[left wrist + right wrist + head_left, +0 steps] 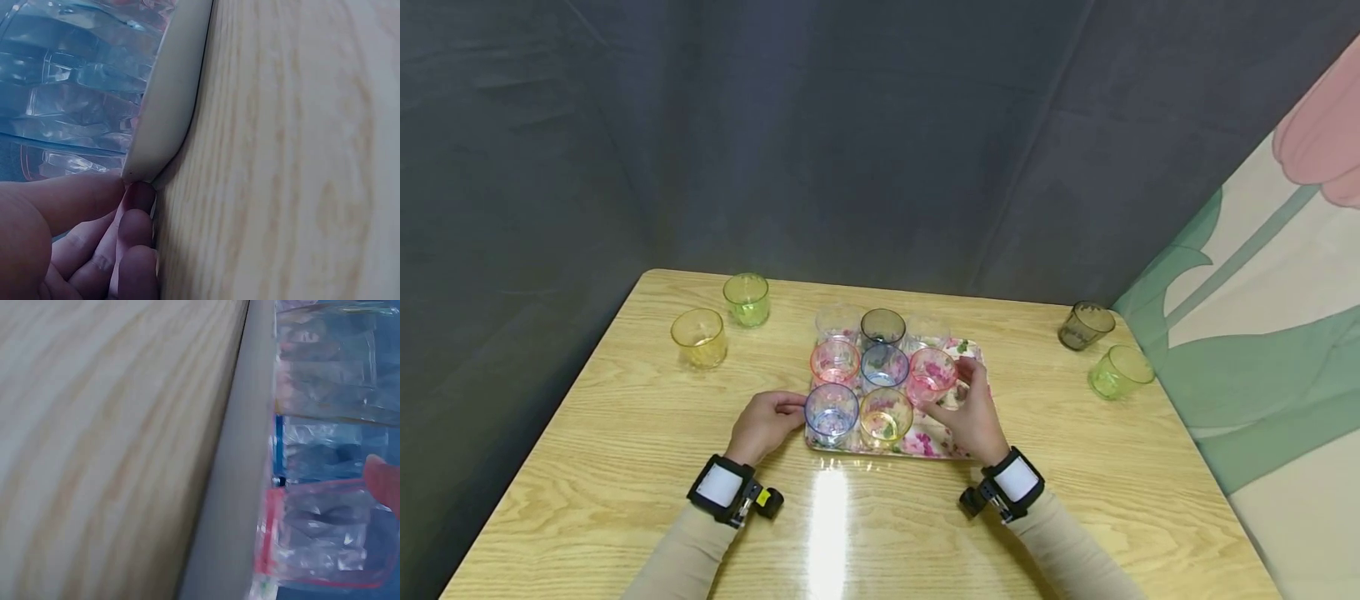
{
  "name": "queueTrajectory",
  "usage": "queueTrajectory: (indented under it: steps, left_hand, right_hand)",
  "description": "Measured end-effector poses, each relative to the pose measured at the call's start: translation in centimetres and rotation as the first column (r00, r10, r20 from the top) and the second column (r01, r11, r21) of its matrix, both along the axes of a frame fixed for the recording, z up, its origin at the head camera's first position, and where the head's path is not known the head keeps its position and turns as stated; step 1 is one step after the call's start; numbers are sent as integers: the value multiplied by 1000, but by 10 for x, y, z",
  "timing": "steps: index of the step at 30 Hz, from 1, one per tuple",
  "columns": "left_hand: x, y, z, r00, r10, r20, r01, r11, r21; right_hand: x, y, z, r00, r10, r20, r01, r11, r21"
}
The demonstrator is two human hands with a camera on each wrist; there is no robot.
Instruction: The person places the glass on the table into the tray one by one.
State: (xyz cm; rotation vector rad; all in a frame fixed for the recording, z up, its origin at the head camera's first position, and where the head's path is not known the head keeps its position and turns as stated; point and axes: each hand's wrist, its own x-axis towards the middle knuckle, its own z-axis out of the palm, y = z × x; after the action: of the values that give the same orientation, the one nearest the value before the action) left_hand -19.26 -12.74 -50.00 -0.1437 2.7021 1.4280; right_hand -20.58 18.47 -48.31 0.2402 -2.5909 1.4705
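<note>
A floral tray [925,443] holds rows of tumblers. My right hand [976,417] grips a pink tumbler [931,377] at the right end of the middle row, thumb on the near side and fingers on the far side. In the right wrist view, the thumb [382,481] overlaps the rim of the pink tumbler [331,531]. At the tray's left side, my left hand [765,427] pinches the pale tray edge [169,94], beside a blue tumbler [831,412]. A yellow tumbler [886,417] stands next to the blue one.
Behind stand a red-rimmed tumbler [835,362], another blue one [884,367], a grey one [883,327] and clear ones. Green [748,302] and yellow [700,340] tumblers stand far left on the table; a grey [1084,327] and a green one [1118,373] lean at right.
</note>
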Motion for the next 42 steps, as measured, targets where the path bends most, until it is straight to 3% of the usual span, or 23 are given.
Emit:
queueTrajectory:
  steps: [5,9,13,18,22,25,33,42]
  left_hand:
    - [0,0,0,1000,-2,-5,2,1000,0]
    - [0,1,1,1000,0,-2,0,1000,-4]
    - [1,0,2,1000,2,-5,-2,1000,-15]
    - [2,-1,4,1000,6,-11,-6,1000,-21]
    - [2,-1,4,1000,14,-7,-14,1000,-20]
    - [2,0,4,1000,14,-5,-14,1000,-18]
    - [2,1,1,1000,19,-2,-19,999,-28]
    - [3,3,1,1000,22,-17,-23,999,-45]
  right_hand:
    - [8,14,14,996,-68,-58,77,985,153]
    - [15,35,22,983,-151,-107,177,932,317]
    - [19,59,24,977,-180,-119,213,882,420]
    - [23,79,24,978,-198,68,130,829,545]
    - [29,85,17,949,-175,261,-22,790,612]
    - [32,84,10,926,-151,346,-110,770,628]
    - [35,79,-1,934,-122,337,-123,774,621]
    - [36,76,0,943,-79,322,-144,777,613]
